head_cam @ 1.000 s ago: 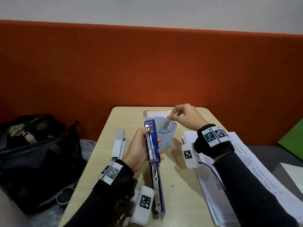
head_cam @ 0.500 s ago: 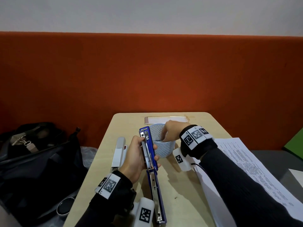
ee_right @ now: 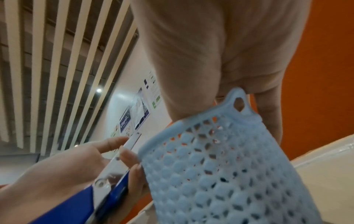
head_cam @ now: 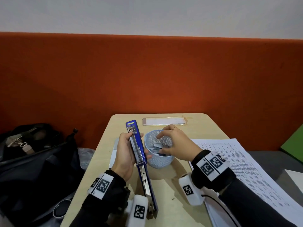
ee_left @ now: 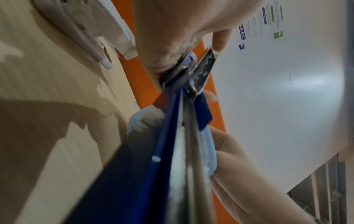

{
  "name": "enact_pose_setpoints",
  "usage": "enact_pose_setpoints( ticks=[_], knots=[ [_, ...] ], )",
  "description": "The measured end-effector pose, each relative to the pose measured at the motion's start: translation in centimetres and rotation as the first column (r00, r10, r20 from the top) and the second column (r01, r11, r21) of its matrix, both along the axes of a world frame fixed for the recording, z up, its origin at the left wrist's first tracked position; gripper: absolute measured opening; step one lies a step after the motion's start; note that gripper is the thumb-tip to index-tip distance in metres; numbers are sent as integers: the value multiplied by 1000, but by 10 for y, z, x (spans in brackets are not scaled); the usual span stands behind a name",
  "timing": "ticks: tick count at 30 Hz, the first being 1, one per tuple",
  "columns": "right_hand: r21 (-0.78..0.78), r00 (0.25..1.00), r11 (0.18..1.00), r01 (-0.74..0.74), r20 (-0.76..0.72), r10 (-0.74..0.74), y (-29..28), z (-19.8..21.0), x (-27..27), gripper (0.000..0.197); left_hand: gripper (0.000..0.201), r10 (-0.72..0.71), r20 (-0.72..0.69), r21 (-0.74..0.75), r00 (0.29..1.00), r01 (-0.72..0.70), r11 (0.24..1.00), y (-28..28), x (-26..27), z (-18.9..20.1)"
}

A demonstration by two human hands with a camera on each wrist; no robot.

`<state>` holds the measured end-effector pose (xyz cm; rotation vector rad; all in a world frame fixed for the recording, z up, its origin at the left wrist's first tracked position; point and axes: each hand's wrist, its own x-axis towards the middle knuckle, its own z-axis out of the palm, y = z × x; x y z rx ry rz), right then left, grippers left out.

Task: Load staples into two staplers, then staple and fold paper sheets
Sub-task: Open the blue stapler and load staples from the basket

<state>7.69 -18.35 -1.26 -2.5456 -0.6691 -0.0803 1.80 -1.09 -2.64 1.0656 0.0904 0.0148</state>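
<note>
A blue stapler (head_cam: 133, 126) is swung open, its metal magazine facing up and its long base running toward me. My left hand (head_cam: 133, 145) grips it around the middle, thumb on one side and fingers (ee_right: 132, 159) on the other. Right beside it stands a light blue mesh basket (head_cam: 161, 161) holding several grey staple strips (head_cam: 156, 147). My right hand (head_cam: 159, 144) hovers spread over the basket, thumb and index reaching in toward the strips; nothing shows pinched between them. A white stapler (head_cam: 114, 150) lies on the table behind my left hand.
A stack of printed sheets (head_cam: 237, 161) covers the table's right side. A flat pale phone-like item (head_cam: 164, 121) lies at the far edge. A black bag (head_cam: 32, 153) sits left of the wooden table (head_cam: 172, 207). An orange partition stands behind.
A second ago my right hand held a staple strip above the basket; it then dipped inside and now spreads over it with no strip visible. The left hand lifted the stapler slightly.
</note>
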Motion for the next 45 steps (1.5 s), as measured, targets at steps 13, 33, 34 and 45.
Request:
enact_pose_setpoints(
  ticks=[13,33,34,45],
  knots=[
    [-77,993,996,51,112,-42,5,-2,-8,48,47,-80,53,14,995,80,997,1,-4,4],
    [-57,973,991,124,204,-110,15,-2,-4,31,55,-42,40,187,998,34,982,7,1,2],
    [-59,971,990,127,210,-112,14,-3,-4,29,58,-49,47,192,998,39,981,7,1,2],
    [-176,979,979,105,191,-71,21,9,-11,25,44,-27,-15,93,1000,28,995,3,3,2]
  ],
)
